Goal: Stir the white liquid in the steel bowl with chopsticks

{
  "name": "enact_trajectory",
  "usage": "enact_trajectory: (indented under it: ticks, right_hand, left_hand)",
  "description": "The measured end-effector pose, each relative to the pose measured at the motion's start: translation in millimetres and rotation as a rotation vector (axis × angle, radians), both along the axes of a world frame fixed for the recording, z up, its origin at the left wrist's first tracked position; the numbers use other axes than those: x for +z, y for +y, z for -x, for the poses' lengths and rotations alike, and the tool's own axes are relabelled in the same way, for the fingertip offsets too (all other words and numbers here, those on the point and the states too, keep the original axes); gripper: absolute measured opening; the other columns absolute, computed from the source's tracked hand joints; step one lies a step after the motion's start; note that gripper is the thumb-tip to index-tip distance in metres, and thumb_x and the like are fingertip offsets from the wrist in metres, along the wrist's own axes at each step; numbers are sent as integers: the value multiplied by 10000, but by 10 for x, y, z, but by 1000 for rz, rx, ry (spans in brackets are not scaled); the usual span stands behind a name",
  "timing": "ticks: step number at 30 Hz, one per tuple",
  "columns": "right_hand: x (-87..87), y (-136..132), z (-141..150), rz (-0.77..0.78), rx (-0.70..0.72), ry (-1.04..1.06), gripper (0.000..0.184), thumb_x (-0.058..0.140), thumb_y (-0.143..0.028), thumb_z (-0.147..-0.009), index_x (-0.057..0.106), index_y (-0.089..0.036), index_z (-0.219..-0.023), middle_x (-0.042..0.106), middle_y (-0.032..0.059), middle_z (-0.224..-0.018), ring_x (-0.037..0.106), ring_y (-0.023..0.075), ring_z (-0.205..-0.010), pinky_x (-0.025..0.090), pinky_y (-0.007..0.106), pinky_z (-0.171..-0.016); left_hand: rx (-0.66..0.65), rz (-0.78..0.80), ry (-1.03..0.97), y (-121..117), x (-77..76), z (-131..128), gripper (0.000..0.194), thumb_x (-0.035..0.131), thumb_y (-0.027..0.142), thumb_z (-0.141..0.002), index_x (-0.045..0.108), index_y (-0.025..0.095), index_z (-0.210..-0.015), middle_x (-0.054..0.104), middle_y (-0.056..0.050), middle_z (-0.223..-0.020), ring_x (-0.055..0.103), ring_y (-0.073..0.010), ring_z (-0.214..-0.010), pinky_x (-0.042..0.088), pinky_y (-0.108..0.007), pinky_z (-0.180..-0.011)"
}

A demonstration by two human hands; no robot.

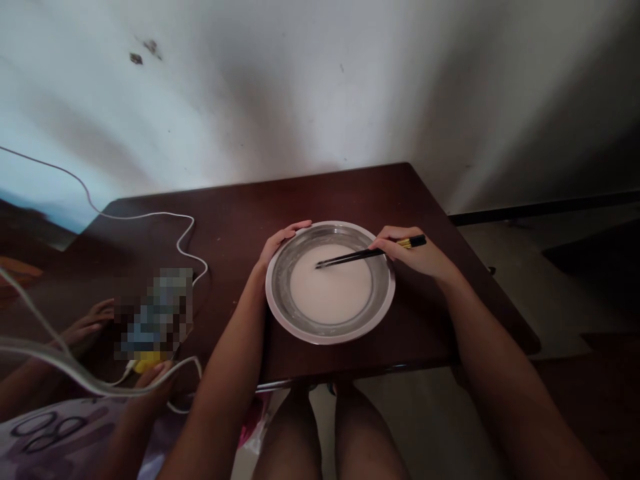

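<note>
A wide metal bowl [286, 325] stands on the dark wooden table, part filled with a smooth milky-white liquid [331, 293]. My left hand [280, 243] steadies the bowl, its fingers curled over the far left rim. Above the right rim, my right hand [411, 255] is closed around a pair of black chopsticks [350, 257] with gold bands near their upper ends. The chopsticks slant down to the left, and their tips reach the liquid near the middle of the bowl. My left thumb is hidden.
The table [230, 267] meets a pale wall [310, 87] at the back. At the left, another person's hands [95, 320] are beside a blurred-out device [160, 313]. A white cable [145, 215] runs over the tabletop, and more cables hang in the left foreground.
</note>
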State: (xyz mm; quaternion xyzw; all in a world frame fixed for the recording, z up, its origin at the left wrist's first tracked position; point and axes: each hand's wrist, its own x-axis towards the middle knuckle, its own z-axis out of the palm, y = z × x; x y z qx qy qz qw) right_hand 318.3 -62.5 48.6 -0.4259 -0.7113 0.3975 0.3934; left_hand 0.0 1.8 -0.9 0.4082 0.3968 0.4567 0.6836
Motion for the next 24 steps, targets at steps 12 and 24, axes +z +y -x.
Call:
enact_trajectory:
  ticks: [12, 24]
  right_hand:
    - [15, -4, 0, -4, 17, -10, 258, 683, -401, -912, 774, -209, -766, 582, -24, -617, 477, 131, -578, 335, 291, -567]
    - [11, -14, -4, 13, 15, 4, 265, 692, -401, -913, 774, -212, -745, 554, -25, -592, 467, 133, -579, 320, 297, -562]
  left_hand:
    - [-9, -9, 3, 20, -28, 13, 317, 744, 295, -746, 858, 212, -1029, 828, -56, -1155, 700, -319, -1213, 510, -386, -1112]
    - [10, 6, 12, 11, -26, 8, 328, 735, 311, -740, 848, 219, -1034, 829, -65, -1149, 707, -335, -1197, 518, -411, -1104]
